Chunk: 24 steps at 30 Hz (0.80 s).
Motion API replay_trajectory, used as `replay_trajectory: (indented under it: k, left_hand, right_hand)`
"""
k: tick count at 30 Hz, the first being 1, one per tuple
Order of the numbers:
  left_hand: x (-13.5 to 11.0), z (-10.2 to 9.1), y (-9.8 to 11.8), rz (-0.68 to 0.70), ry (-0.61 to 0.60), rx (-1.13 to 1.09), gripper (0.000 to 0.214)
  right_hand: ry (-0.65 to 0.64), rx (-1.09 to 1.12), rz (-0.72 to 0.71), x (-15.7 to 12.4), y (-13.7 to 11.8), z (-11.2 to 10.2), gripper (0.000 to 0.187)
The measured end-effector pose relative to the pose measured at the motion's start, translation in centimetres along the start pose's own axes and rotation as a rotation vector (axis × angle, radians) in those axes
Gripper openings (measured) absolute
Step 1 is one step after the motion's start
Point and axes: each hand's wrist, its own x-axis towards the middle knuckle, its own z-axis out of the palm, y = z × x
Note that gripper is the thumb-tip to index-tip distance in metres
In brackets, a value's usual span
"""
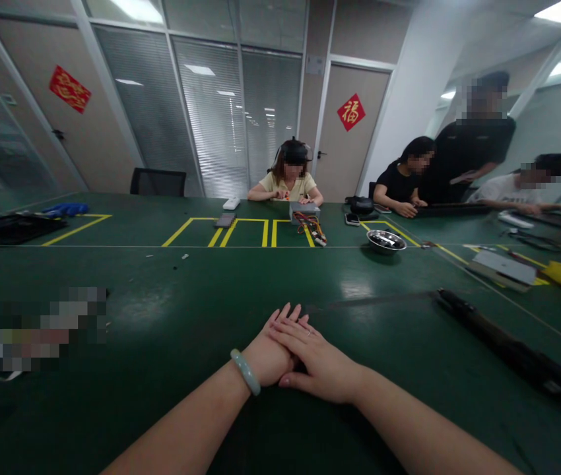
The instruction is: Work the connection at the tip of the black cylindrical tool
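My left hand (269, 356) rests on the green tabletop (201, 310), with a pale green bangle (245, 372) around its wrist. Across the back of it lies my right hand (327, 366), which wears a ring. The fingers of both hands are stretched out, and part of the left hand is hidden beneath the right. I see nothing held in either one. Both forearms reach in from the bottom of the view.
A long black object (513, 349) lies at right. Farther off are a metal bowl (386, 241) and a grey box with coloured cables (304, 212), where a person (290, 178) sits. More people are at the far right. A white cord crosses the table.
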Motion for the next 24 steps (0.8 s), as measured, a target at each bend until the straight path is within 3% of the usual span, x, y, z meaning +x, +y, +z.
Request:
replay_trajectory:
  k: [15,24]
  left_hand:
    - [-0.1,0.9,-0.2,-0.003,0.081,0.064,0.078]
    - [0.4,1.1,-0.3,-0.034,-0.003,0.019,0.083]
  right_hand:
    - [0.0,0.011,0.008,0.0,0.0,0.2,0.081]
    - [-0.011,-0.004,0.007,-0.2,-0.2,0.1,0.081]
